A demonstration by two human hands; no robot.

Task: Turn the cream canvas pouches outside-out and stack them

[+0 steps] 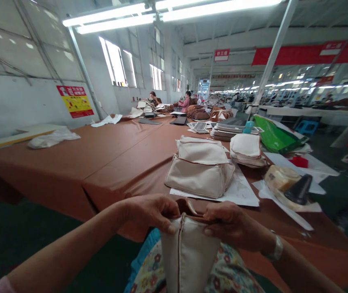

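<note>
A cream fabric piece (192, 256) with a brown-edged seam down its middle hangs over the lap, its top edge brown. My left hand (158, 211) pinches that top edge on the left, thumb in front. On the right, my right hand (225, 224) grips the same edge with fingers curled and thumb pressed on it. Between the hands the edge gapes and shows a brown inside with a pale strip. Just beyond, a stack of cream sewn pieces (195, 177) lies on white paper (243, 191).
A brown-covered table (125, 150) spans the front. To the right are a smaller cream stack (245, 148), a green bag (276, 134), a black cone-shaped object (299, 189) and a yellowish block (280, 177). Two people sit at the far end near brown piles.
</note>
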